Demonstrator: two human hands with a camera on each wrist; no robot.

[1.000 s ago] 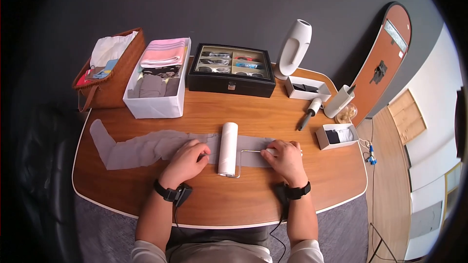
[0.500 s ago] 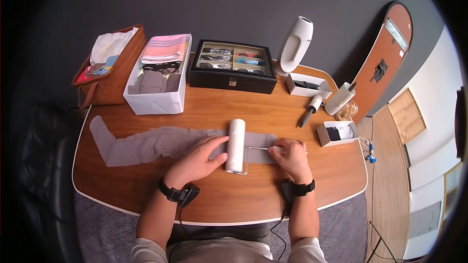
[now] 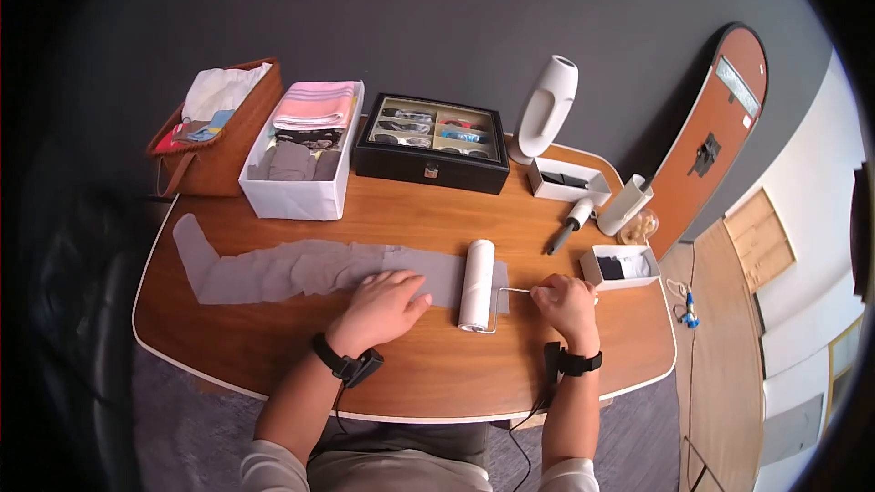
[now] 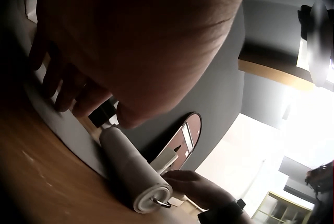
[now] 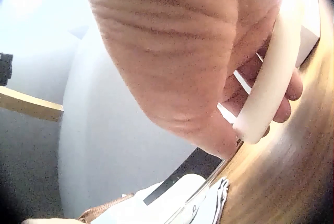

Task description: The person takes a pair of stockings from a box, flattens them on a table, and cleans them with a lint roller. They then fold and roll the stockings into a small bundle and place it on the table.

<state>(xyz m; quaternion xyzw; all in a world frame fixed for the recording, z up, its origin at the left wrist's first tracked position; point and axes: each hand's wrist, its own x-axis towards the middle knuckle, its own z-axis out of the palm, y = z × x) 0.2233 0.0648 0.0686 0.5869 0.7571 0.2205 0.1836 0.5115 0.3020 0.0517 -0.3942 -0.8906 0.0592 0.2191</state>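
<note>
A thin grey stocking-like garment (image 3: 264,273) lies lengthwise across the wooden table. Across its right end rests a white lint roller (image 3: 478,284) with a wire frame; the left wrist view shows the roller (image 4: 133,166) too. My right hand (image 3: 567,308) grips the roller's pale handle (image 5: 271,88), fingers curled round it. My left hand (image 3: 383,310) lies on the garment left of the roller, fingers extended and apart from the roller.
Along the back stand a brown basket (image 3: 219,164), a white box of folded cloths (image 3: 293,200), a black glasses case (image 3: 428,173) and a white vase (image 3: 547,109). At the right are small white boxes (image 3: 622,281), a second lint roller (image 3: 580,214) and a holder (image 3: 624,208).
The roller and my right hand have moved right along the garment. My left hand has straightened its fingers and shifted right, and the roller has drawn away from it.
</note>
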